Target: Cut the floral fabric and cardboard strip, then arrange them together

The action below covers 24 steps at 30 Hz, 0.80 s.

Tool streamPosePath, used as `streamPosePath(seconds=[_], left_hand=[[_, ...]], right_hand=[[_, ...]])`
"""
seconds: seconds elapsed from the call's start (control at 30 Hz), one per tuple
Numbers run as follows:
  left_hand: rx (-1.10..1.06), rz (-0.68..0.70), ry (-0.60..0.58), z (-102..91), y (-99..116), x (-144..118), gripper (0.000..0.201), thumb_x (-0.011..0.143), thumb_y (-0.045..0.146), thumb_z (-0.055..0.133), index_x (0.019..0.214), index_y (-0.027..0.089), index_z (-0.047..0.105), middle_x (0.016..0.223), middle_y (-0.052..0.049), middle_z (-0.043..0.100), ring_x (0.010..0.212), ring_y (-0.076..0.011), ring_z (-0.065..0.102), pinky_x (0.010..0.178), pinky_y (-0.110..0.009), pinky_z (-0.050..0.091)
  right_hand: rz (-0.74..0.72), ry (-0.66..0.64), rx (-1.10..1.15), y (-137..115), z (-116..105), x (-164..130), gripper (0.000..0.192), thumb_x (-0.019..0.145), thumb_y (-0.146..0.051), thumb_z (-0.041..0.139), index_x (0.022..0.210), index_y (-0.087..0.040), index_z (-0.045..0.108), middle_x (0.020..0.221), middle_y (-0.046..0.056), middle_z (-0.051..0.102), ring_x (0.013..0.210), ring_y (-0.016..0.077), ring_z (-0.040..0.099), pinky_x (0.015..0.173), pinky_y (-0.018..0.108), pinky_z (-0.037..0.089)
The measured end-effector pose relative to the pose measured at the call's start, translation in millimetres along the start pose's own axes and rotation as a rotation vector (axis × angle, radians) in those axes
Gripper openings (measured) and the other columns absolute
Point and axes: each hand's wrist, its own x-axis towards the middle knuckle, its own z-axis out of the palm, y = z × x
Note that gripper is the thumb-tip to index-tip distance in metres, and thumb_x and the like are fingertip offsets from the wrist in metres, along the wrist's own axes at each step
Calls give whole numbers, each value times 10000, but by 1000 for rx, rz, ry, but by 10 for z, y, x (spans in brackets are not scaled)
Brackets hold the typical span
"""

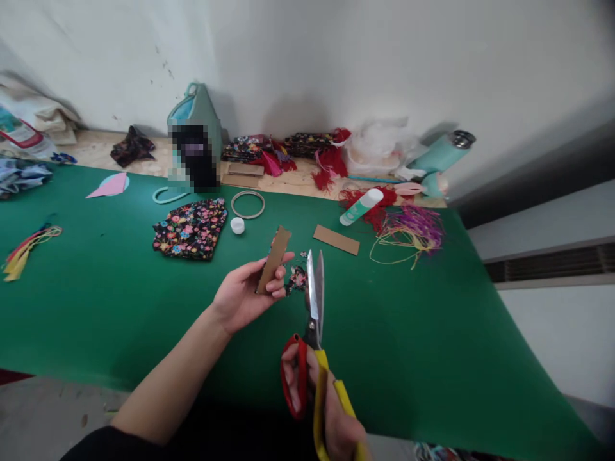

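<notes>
Holding a cardboard strip (275,259), left hand (245,291) curled; right hand (335,416) wrapped round scissors (313,301) — fabric scraps (297,279) between, glue stick (361,207) beyond.

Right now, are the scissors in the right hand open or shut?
The scissors are slightly open: a narrow gap shows between the blade tips.

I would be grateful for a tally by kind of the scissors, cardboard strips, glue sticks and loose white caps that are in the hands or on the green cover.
Scissors: 1, in the right hand
Cardboard strips: 2, one in the left hand, the other lying flat
Glue stick: 1
Loose white cap: 1
Total: 5
</notes>
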Motion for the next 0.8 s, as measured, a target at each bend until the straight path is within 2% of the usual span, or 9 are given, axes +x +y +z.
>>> streamPosePath(seconds=[0.07, 0.13, 0.27, 0.33, 0.47, 0.6, 0.8], left_hand=[[33, 18, -14, 7, -15, -5, 295, 793, 147, 538, 1055, 48, 633, 728, -42, 492, 569, -88, 406, 554, -220, 365], [63, 40, -23, 13, -36, -7, 298, 752, 114, 587, 1045, 73, 626, 724, -31, 495, 584, -88, 423, 556, -213, 356], [130, 77, -10, 7, -81, 19, 329, 710, 74, 655, 1034, 117, 611, 733, -15, 528, 614, -89, 476, 576, -209, 368], [166, 102, -3, -6, -100, 45, 354, 696, 61, 676, 1035, 134, 607, 745, -12, 559, 637, -95, 518, 606, -215, 394], [193, 134, -11, -32, -132, 81, 363, 692, 77, 706, 1033, 144, 601, 772, -15, 616, 672, -107, 584, 665, -228, 445], [234, 144, 28, -51, -144, 94, 324, 694, 106, 729, 989, 139, 599, 856, -52, 674, 744, -137, 640, 738, -261, 493], [307, 145, 101, -79, -128, 97, 309, 658, 138, 780, 907, 141, 596, 835, -33, 679, 692, -123, 653, 639, -225, 512]], right_hand=[[8, -8, 52, 18, 36, 16, 1025, 333, -1024, 338, 958, -238, 544, 689, -31, 476, 437, 79, 340, 399, 239, 293], [18, -30, 81, 25, 88, 32, 1029, 322, -1022, 350, 955, -236, 551, 676, -37, 468, 427, 71, 328, 392, 232, 284], [-5, -19, 56, 4, 171, 45, 949, 408, -990, 413, 962, -233, 552, 676, -41, 452, 422, 59, 315, 389, 217, 273], [-13, -10, 43, -7, 179, 46, 932, 454, -986, 390, 972, -229, 552, 677, -37, 448, 435, 66, 321, 402, 221, 280], [-35, -77, 82, 9, 142, 52, 895, 486, -993, 328, 912, -233, 534, 619, -48, 426, 412, 72, 297, 392, 226, 277], [-43, -81, 69, 15, 122, 44, 843, 559, -964, 328, 927, -232, 523, 668, -37, 448, 442, 69, 323, 406, 212, 296], [-32, -123, 73, -42, 119, 37, 868, 594, -951, 306, 948, -194, 542, 682, -41, 428, 415, 45, 304, 383, 193, 302]])
